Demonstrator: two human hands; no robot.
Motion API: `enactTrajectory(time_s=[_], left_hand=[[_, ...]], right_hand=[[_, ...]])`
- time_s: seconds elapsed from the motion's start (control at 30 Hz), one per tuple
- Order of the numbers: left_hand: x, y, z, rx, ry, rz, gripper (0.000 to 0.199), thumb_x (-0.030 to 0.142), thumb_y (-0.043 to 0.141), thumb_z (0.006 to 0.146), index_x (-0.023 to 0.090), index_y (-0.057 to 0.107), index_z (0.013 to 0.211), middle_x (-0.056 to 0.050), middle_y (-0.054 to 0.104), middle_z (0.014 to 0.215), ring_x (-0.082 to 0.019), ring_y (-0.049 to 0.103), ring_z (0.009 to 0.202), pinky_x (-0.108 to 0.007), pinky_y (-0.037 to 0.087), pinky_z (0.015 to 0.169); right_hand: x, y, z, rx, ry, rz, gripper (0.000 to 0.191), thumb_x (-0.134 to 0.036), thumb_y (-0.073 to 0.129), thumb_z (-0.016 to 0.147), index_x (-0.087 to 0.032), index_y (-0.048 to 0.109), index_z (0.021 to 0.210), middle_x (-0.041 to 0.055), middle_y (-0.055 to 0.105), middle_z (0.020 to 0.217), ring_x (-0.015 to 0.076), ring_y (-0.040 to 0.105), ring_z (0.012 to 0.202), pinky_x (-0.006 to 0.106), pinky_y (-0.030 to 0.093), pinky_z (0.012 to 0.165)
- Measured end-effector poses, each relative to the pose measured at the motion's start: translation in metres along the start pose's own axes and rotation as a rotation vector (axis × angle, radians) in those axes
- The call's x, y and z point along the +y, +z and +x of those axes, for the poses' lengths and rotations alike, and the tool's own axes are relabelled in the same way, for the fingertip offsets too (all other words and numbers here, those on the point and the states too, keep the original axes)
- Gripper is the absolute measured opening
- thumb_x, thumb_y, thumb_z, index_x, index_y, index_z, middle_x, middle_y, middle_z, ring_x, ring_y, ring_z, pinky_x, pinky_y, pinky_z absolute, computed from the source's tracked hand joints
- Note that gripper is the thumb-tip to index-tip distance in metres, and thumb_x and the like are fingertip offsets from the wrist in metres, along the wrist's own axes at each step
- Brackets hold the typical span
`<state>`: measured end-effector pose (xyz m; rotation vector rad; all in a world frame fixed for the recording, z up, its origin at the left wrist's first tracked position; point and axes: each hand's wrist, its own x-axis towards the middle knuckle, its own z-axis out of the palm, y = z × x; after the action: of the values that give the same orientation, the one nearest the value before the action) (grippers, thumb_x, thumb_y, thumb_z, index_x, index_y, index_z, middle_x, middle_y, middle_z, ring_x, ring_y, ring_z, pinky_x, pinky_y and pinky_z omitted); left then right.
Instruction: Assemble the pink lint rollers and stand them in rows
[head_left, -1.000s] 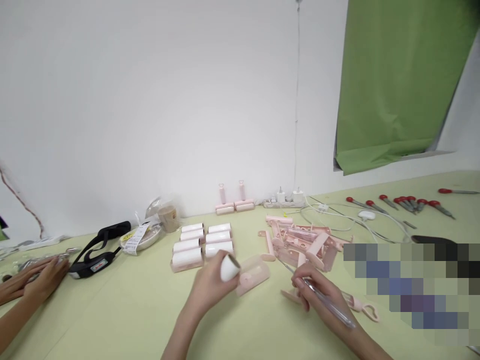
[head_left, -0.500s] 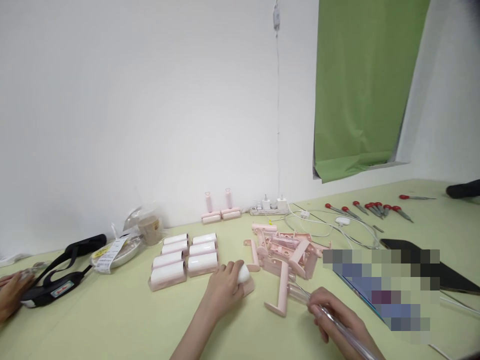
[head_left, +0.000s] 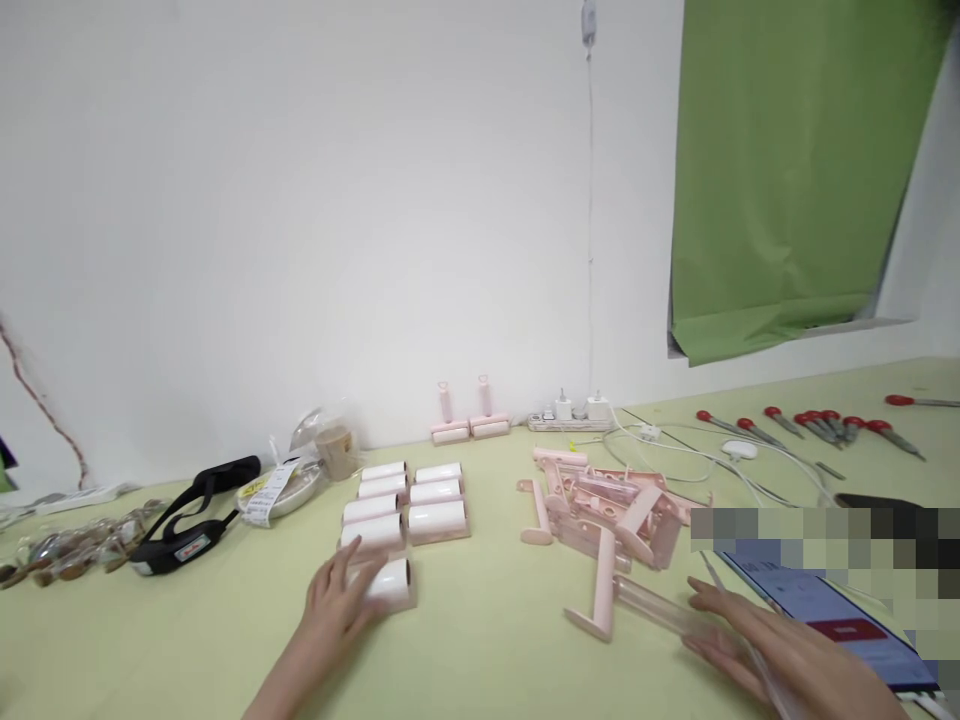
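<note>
My left hand (head_left: 330,600) is at the near end of the left row of rolls. Its fingers are around the left end of a white lint roll (head_left: 391,582) in a clear pinkish cover. My right hand (head_left: 787,645) holds a thin tool with a pointed metal shaft and clear handle (head_left: 766,678), its fingers stretched forward. Those fingers reach the clear tube of a pink lint roller frame (head_left: 602,590), and blur hides whether they grip it. Behind lies a heap of pink roller frames (head_left: 637,525). Several other white rolls (head_left: 437,517) lie in two rows.
Two pink rollers (head_left: 489,427) lean at the wall beside a power strip (head_left: 570,420) with white cables. Red-ended tools (head_left: 825,425) lie back right, a phone (head_left: 832,620) at right. A black strap (head_left: 180,545), a wrapped dish (head_left: 281,490) and a cup (head_left: 337,450) stand left.
My left hand has carried the white roll left, to the near end of the left row. My right hand has moved right with its fingers stretched. The view has turned left.
</note>
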<state>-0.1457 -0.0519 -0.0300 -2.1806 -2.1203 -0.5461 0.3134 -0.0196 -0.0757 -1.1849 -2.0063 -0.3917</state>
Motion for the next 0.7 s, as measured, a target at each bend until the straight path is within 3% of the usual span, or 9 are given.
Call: enactTrajectory(time_s=[0.1, 0.2, 0.3, 0.37, 0.43, 0.53, 0.57, 0.63, 0.7], left_hand=[[-0.026, 0.006, 0.013, 0.027, -0.047, -0.054, 0.037, 0.034, 0.033, 0.082, 0.033, 0.045, 0.117, -0.002, 0.028, 0.136, -0.027, 0.028, 0.120, -0.043, 0.031, 0.093], [-0.030, 0.011, 0.026, 0.032, -0.007, -0.042, 0.046, 0.035, 0.038, 0.078, 0.027, 0.037, 0.122, -0.005, 0.031, 0.134, -0.026, 0.026, 0.121, -0.044, 0.024, 0.097], [-0.010, 0.014, 0.033, 0.294, 0.015, -0.005, 0.063, 0.035, 0.046, 0.070, 0.014, 0.028, 0.127, -0.013, 0.031, 0.133, -0.030, 0.020, 0.124, -0.050, 0.007, 0.101], [0.020, 0.014, 0.033, 0.385, 0.065, -0.135, 0.062, 0.038, 0.046, 0.071, 0.012, 0.029, 0.125, -0.016, 0.033, 0.130, -0.030, 0.022, 0.123, -0.050, 0.010, 0.100], [0.061, 0.015, 0.033, 0.217, 0.111, -0.404, 0.050, 0.042, 0.043, 0.075, 0.017, 0.037, 0.118, -0.014, 0.045, 0.120, -0.027, 0.038, 0.113, -0.046, 0.025, 0.095], [0.127, 0.023, 0.034, -0.306, 0.106, -0.893, 0.050, 0.053, 0.039, 0.076, 0.017, 0.043, 0.110, -0.010, 0.056, 0.097, -0.020, 0.057, 0.084, -0.038, 0.042, 0.080], [0.145, 0.027, 0.035, -0.423, 0.120, -1.057, 0.055, 0.057, 0.041, 0.074, 0.016, 0.042, 0.110, -0.008, 0.057, 0.092, -0.018, 0.059, 0.076, -0.034, 0.045, 0.074], [0.172, 0.035, 0.038, -0.507, -0.001, -1.221, 0.063, 0.065, 0.040, 0.068, 0.016, 0.040, 0.108, 0.000, 0.055, 0.068, -0.014, 0.058, 0.053, -0.028, 0.047, 0.052], [0.184, 0.041, 0.040, -0.492, -0.127, -1.276, 0.062, 0.068, 0.035, 0.069, 0.019, 0.039, 0.107, 0.007, 0.046, 0.049, -0.011, 0.047, 0.035, -0.023, 0.039, 0.035]], right_hand=[[-0.005, 0.012, 0.005, -0.061, 0.001, -0.093, 0.037, -0.053, 0.051, 0.071, -0.023, 0.062, 0.090, 0.0038, 0.070, 0.084, 0.0246, 0.066, 0.070, 0.031, 0.052, 0.055], [-0.012, 0.019, 0.009, -0.144, 0.033, -0.074, 0.032, -0.049, 0.050, 0.075, -0.023, 0.061, 0.090, 0.0029, 0.069, 0.085, 0.0220, 0.065, 0.072, 0.028, 0.052, 0.056], [-0.016, 0.017, 0.009, -0.132, 0.024, -0.032, 0.025, -0.044, 0.048, 0.079, -0.023, 0.060, 0.088, 0.0025, 0.069, 0.084, 0.0201, 0.065, 0.075, 0.026, 0.051, 0.059], [-0.020, 0.009, 0.009, -0.073, 0.001, -0.038, 0.026, -0.042, 0.045, 0.081, -0.023, 0.059, 0.091, 0.0034, 0.069, 0.084, 0.0199, 0.064, 0.074, 0.027, 0.050, 0.060], [-0.030, -0.001, 0.013, -0.020, -0.035, -0.048, 0.025, -0.040, 0.043, 0.083, -0.022, 0.057, 0.093, 0.0037, 0.068, 0.079, 0.0185, 0.064, 0.067, 0.026, 0.049, 0.056], [-0.053, -0.009, 0.028, -0.049, -0.115, -0.023, 0.023, -0.037, 0.040, 0.085, -0.021, 0.054, 0.095, 0.0028, 0.066, 0.072, 0.0157, 0.062, 0.056, 0.023, 0.044, 0.048], [-0.062, -0.009, 0.036, -0.080, -0.151, -0.009, 0.023, -0.036, 0.039, 0.086, -0.021, 0.053, 0.096, 0.0029, 0.066, 0.071, 0.0156, 0.062, 0.057, 0.023, 0.043, 0.048], [-0.077, -0.004, 0.051, -0.119, -0.223, 0.001, 0.025, -0.038, 0.037, 0.086, -0.020, 0.053, 0.094, 0.0031, 0.065, 0.069, 0.0160, 0.061, 0.056, 0.023, 0.041, 0.047], [-0.085, 0.004, 0.065, -0.112, -0.293, 0.003, 0.030, -0.044, 0.037, 0.085, -0.019, 0.054, 0.088, 0.0022, 0.063, 0.061, 0.0159, 0.059, 0.050, 0.023, 0.038, 0.043]])
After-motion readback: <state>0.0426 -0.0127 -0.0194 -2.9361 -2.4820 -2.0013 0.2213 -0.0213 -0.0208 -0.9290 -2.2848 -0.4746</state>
